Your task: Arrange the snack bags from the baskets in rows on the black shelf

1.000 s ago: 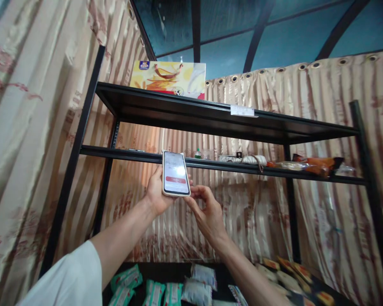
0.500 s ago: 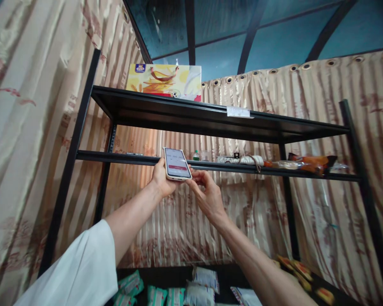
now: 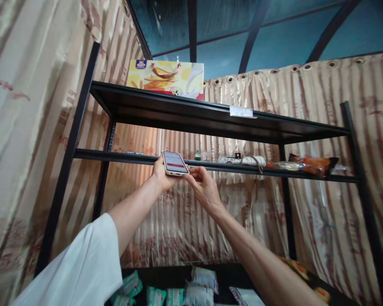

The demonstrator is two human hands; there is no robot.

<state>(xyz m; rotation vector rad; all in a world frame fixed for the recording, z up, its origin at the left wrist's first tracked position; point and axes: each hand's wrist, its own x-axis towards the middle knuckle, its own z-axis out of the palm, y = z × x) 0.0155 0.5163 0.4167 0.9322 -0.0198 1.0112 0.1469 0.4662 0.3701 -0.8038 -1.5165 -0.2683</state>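
A smartphone [image 3: 175, 162] in a pale case is held out in front of the middle shelf, its lit screen facing up and toward me. On the screen are a line of digits and a red bar. My left hand [image 3: 162, 175] is wrapped round the phone's left side and underside. My right hand [image 3: 203, 185] has its fingers bent and closed at the phone's lower right corner, thumb and fingertips touching the case.
A black metal rack [image 3: 185, 112] spans the view. On its top stands a yellow box [image 3: 166, 78]; a paper label [image 3: 241, 111] hangs at the edge. The middle shelf carries a small green bottle [image 3: 197, 155], white rope [image 3: 242, 160] and an orange packet [image 3: 315, 165]. Below lie green packets [image 3: 156, 295] and white packets [image 3: 199, 293].
The phone has tipped back, so its screen looks flatter and its bottom edge shows more. Both hands have shifted slightly upward with it.
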